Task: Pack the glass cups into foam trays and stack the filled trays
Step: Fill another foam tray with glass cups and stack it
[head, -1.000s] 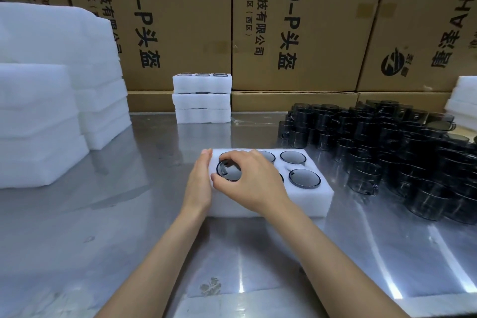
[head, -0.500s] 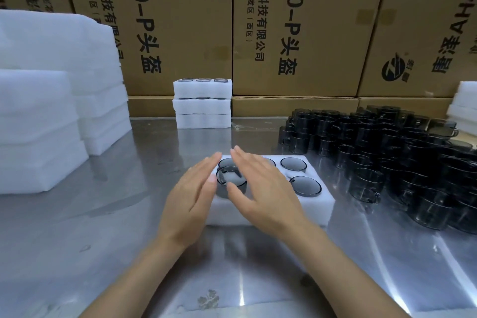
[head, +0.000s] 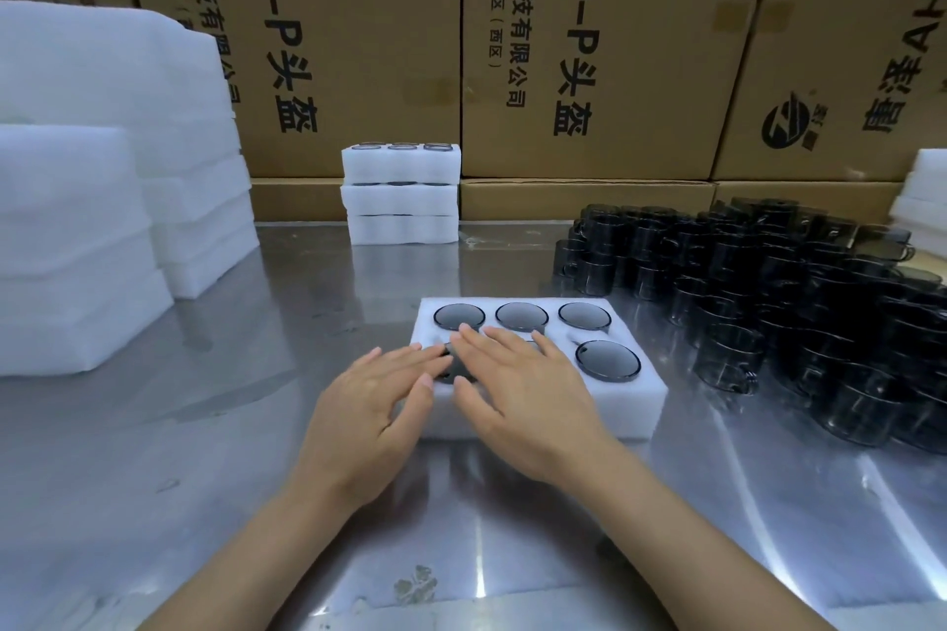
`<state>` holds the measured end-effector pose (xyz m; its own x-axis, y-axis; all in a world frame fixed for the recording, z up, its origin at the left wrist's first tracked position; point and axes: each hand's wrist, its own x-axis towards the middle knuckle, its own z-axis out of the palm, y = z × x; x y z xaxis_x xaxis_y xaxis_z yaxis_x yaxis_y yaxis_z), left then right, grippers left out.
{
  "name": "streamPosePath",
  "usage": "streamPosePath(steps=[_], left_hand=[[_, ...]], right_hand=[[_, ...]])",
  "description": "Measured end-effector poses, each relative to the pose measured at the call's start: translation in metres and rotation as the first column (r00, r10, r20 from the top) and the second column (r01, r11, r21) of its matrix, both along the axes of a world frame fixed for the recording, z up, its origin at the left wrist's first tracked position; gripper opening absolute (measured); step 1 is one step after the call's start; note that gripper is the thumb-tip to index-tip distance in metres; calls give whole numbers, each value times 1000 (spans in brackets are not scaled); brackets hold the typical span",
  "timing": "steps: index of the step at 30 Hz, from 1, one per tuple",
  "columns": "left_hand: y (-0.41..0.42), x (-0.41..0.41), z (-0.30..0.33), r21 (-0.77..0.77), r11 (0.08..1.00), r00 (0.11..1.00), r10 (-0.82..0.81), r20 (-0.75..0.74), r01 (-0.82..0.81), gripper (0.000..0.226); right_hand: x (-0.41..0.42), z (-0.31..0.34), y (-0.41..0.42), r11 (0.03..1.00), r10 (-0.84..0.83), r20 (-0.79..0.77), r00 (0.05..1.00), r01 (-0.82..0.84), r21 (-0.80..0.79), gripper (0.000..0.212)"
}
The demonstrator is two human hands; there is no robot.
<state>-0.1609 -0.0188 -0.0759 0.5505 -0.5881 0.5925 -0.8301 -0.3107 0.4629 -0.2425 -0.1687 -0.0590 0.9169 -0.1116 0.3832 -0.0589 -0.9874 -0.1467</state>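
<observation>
A white foam tray [head: 538, 374] lies flat on the steel bench [head: 256, 374] in front of the person, with dark glass cups [head: 521, 315] sunk in its pockets: three show in the far row and one [head: 608, 360] at the near right. Both hands lie over the near left part of the tray with fingers straight and spread; the left hand [head: 369, 405] rests at the tray's left edge, the right hand [head: 522, 400] flat across the near row, and together they hide most of the cup [head: 447, 366] beneath them. To the right, well apart from the tray, a dense heap of loose glass cups [head: 768, 282] stands on the bench. At the back centre sits a stack of three filled trays [head: 401, 192], against printed cardboard boxes [head: 589, 41]. Tall piles of empty foam [head: 92, 200] fill the left side, and more foam [head: 922, 200] peeks in at the far right. Half a second ago the cup stood proud of its pocket between the two hands; now it sits lower, only a dark sliver showing between the fingers. A second ago the right hand's fingers curled round that cup; now they lie straight.
</observation>
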Motion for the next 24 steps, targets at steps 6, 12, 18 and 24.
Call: streamPosePath(steps=[6, 12, 18, 24], left_hand=[[-3, 8, -8, -73, 995, 964, 50, -263, -71, 49], [-11, 11, -7, 135, 988, 767, 143, -625, -75, 66], [-17, 11, 2, -51, 993, 638, 31, -769, -109, 62], [-28, 38, 8, -661, 715, 344, -576, -742, -229, 35]], right_hand=[[-19, 12, -21, 922, -326, 503, 800, 151, 357, 37], [-50, 5, -65, 571, -601, -248, 760, 626, 532, 48], [-53, 10, -63, 369, -379, -54, 924, 205, 906, 42], [-12, 21, -53, -190, -89, 145, 985, -160, 969, 66]])
